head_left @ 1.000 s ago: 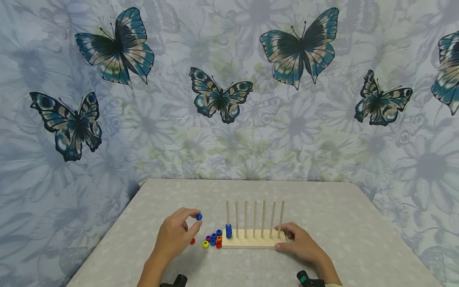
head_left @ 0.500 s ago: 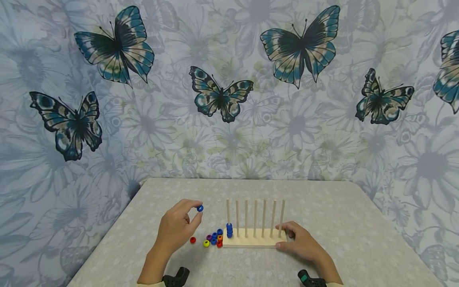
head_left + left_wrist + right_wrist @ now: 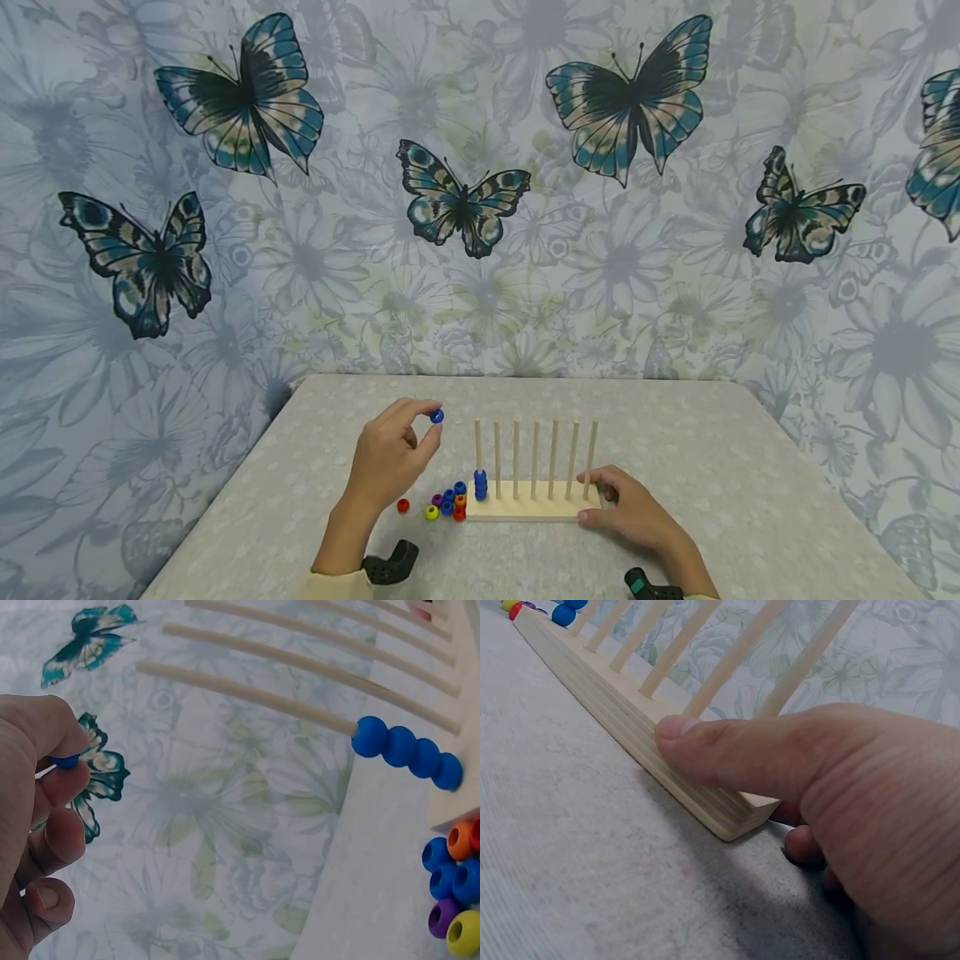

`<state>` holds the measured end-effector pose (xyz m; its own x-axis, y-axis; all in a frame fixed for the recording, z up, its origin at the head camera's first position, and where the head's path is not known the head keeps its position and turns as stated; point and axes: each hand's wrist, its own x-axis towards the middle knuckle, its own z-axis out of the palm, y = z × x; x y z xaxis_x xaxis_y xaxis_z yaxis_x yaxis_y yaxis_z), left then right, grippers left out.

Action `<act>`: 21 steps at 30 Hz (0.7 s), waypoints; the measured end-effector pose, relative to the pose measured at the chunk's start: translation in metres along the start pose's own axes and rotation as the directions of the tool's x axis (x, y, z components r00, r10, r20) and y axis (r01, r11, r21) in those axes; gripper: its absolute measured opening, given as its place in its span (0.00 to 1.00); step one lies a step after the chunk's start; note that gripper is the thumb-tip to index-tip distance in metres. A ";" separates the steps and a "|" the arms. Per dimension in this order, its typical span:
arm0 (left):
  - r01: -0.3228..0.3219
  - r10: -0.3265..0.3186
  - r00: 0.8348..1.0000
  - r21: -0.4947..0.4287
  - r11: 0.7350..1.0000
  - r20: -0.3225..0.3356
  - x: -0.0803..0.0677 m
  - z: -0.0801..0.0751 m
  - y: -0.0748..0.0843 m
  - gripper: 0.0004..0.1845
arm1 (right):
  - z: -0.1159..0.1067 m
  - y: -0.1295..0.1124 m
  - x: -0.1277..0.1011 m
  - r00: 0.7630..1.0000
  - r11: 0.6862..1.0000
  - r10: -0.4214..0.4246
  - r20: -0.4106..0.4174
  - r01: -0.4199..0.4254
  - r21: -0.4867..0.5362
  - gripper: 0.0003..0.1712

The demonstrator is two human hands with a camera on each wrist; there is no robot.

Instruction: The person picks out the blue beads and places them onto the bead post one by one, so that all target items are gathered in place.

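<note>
My left hand (image 3: 393, 458) pinches a small blue bead (image 3: 437, 415) between thumb and forefinger, raised a little left of the peg tops; the left wrist view shows the blue bead (image 3: 66, 760) at my fingertips. A wooden rack (image 3: 531, 503) with several upright pegs stands on the table. Its leftmost peg (image 3: 477, 446) carries a short stack of blue beads (image 3: 480, 484), also seen in the left wrist view (image 3: 409, 749). My right hand (image 3: 626, 508) grips the rack's right end, thumb on the front edge of the rack (image 3: 622, 712).
Loose beads (image 3: 448, 502) in blue, orange, purple and yellow lie by the rack's left end, with a red bead (image 3: 402, 505) apart to the left. The grey table (image 3: 750, 467) meets a butterfly-patterned wall (image 3: 480, 208) behind. Black wrist mounts (image 3: 390, 562) show at the bottom.
My left hand has risen and moved right with the blue bead, toward the top of the leftmost peg. The right hand and rack have stayed put.
</note>
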<state>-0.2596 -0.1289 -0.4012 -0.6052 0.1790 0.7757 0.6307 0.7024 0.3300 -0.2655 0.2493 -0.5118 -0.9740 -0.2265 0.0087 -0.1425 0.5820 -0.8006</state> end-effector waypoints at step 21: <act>-0.031 0.032 0.999 -0.086 0.996 0.012 0.016 0.017 0.009 0.13 | 0.001 0.001 -0.001 1.000 0.999 -0.018 0.003 0.018 0.032 0.32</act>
<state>-0.2716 -0.1079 -0.3949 -0.5903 0.2099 0.7794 0.6886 0.6348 0.3506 -0.2649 0.2490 -0.5128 -0.9707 -0.2395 0.0213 -0.1542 0.5522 -0.8193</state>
